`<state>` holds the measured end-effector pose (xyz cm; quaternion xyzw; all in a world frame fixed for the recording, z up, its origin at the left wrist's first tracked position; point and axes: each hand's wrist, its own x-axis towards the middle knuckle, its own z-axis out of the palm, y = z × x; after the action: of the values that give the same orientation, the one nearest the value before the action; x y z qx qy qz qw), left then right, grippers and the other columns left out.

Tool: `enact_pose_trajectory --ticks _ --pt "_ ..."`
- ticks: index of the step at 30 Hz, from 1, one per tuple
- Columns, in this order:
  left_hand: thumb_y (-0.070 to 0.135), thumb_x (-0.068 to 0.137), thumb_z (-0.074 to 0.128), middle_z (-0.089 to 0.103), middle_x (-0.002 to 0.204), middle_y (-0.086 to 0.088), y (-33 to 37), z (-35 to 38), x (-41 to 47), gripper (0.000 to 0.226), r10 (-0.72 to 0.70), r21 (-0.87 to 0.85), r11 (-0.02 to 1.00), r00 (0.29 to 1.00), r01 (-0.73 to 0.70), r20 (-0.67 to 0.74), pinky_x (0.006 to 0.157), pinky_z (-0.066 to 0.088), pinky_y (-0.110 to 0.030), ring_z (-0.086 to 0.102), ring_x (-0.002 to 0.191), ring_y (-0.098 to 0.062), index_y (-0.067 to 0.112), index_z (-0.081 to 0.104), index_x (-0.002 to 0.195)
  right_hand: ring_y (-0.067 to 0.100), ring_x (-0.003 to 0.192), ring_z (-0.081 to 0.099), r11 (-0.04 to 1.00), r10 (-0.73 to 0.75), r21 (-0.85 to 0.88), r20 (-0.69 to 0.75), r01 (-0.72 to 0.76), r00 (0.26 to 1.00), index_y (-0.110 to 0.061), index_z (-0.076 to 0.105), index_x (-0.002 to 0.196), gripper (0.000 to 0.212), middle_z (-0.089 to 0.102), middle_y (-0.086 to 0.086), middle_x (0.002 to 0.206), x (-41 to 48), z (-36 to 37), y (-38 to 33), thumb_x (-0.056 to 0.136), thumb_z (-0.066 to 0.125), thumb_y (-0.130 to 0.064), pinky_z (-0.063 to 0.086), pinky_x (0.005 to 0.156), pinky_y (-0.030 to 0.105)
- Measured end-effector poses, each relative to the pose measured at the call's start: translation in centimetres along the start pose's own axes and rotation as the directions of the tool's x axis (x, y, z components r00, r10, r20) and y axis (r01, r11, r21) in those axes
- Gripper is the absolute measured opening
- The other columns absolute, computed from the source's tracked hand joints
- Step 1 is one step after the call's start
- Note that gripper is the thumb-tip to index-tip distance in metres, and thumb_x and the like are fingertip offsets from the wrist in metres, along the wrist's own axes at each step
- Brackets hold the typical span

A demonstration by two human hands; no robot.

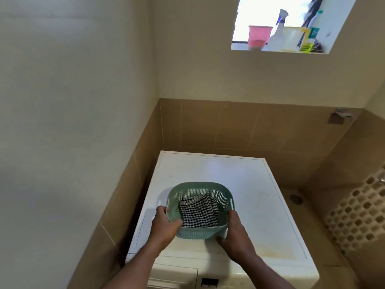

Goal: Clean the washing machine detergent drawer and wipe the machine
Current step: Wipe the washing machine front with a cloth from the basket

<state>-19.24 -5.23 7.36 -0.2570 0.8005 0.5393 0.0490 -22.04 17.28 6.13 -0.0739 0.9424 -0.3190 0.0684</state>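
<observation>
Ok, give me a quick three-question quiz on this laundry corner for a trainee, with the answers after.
1. True or false: the green basket stands on the floor.
2. What lies inside the basket?
   A. a sponge
   B. a checked cloth
   C. a bottle
3. Which hand reaches into the basket, and which holds its outside?

Key:
1. False; it sits on top of the washing machine.
2. B, the checked cloth.
3. The left hand reaches in at the cloth; the right hand grips the outer wall.

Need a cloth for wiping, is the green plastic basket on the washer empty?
Not empty: a black-and-white checked cloth lies crumpled inside the green perforated plastic basket, which both hands hold.
</observation>
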Motion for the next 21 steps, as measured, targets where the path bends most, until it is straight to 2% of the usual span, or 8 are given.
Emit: enact_pose_trajectory --ticks 3,5,8,10,13,16,18,21 --pt "0.031 0.083 0.069 0.041 0.139 -0.009 0.7 0.4 -0.4 0.074 0.112 0.247 0.964 0.993 -0.097 -0.048 0.086 0.055 -0.039 0.054 0.115 -0.025 0.013 0.029 0.142 0.023 0.106 0.054 0.962 -0.012 -0.273 -0.015 0.008 1.000 -0.027 0.018 0.149 0.088 0.046 0.001 0.130 -0.3 -1.2 -0.3 0.075 0.065 -0.018 0.051 0.073 0.029" --pt "0.036 0.085 0.064 0.032 0.147 -0.008 1.4 0.6 -0.7 0.079 0.270 0.482 0.856 0.956 -0.185 -0.112 0.096 0.050 -0.037 0.045 0.126 -0.025 0.011 0.024 0.149 0.023 0.099 0.051 0.924 -0.063 -0.382 -0.092 0.024 0.994 -0.022 0.029 0.146 0.080 0.051 0.005 0.119 0.2 -2.1 -0.7 0.074 0.062 -0.011 0.049 0.074 0.031" --pt "0.030 0.088 0.058 0.044 0.143 -0.009 2.6 0.9 -0.6 0.057 0.516 0.713 0.632 0.852 -0.304 -0.094 0.105 0.045 -0.034 0.044 0.128 -0.024 0.011 0.045 0.140 0.025 0.087 0.053 0.884 -0.213 -0.453 -0.160 0.120 0.964 -0.017 0.053 0.122 0.056 0.055 0.007 0.103 1.9 -2.5 -1.3 0.069 0.067 -0.004 0.044 0.065 0.030" --pt "0.025 0.090 0.057 0.050 0.139 -0.007 3.4 1.5 0.0 0.041 0.547 0.752 0.554 0.837 -0.358 -0.004 0.106 0.046 -0.033 0.046 0.127 -0.022 0.013 0.057 0.129 0.024 0.097 0.053 0.890 -0.251 -0.417 -0.105 0.186 0.962 -0.016 0.055 0.113 0.040 0.053 0.005 0.109 3.2 -2.4 -2.5 0.075 0.067 -0.008 0.046 0.067 0.030" --pt "0.022 0.093 0.055 0.052 0.133 -0.004 4.5 2.8 1.4 0.033 0.438 0.741 0.563 0.893 -0.365 0.107 0.102 0.049 -0.032 0.047 0.123 -0.020 0.015 0.059 0.126 0.023 0.114 0.050 0.924 -0.188 -0.327 0.066 0.199 0.980 -0.015 0.055 0.116 0.037 0.052 0.004 0.119 5.5 -1.1 -4.2 0.080 0.061 -0.007 0.050 0.082 0.034" --pt "0.015 0.088 0.060 0.062 0.121 -0.008 5.0 4.0 3.5 0.030 0.171 0.725 0.662 0.980 -0.188 0.098 0.089 0.057 -0.037 0.061 0.109 -0.026 0.010 0.065 0.117 0.031 0.106 0.060 0.957 0.017 -0.285 0.219 0.048 0.976 -0.014 0.057 0.114 0.035 0.060 0.010 0.114 8.2 0.9 -4.7 0.080 0.060 -0.020 0.052 0.086 0.037" --pt "0.013 0.085 0.062 0.067 0.114 -0.012 5.0 4.6 4.9 0.028 0.017 0.668 0.742 0.998 -0.054 0.062 0.081 0.060 -0.036 0.067 0.100 -0.029 0.007 0.067 0.112 0.034 0.105 0.063 0.972 0.163 -0.206 0.228 -0.116 0.960 -0.009 0.053 0.117 0.040 0.063 0.014 0.114 9.6 2.1 -4.7 0.081 0.056 -0.025 0.053 0.087 0.038" --pt "0.010 0.088 0.063 0.068 0.119 -0.014 4.4 5.7 7.2 0.032 -0.133 0.545 0.831 0.991 0.108 0.007 0.081 0.058 -0.034 0.068 0.103 -0.031 0.003 0.063 0.119 0.035 0.110 0.061 0.933 0.360 -0.094 0.174 -0.348 0.917 -0.001 0.039 0.128 0.055 0.061 0.019 0.121 11.1 3.7 -4.1 0.083 0.061 -0.024 0.052 0.090 0.041"
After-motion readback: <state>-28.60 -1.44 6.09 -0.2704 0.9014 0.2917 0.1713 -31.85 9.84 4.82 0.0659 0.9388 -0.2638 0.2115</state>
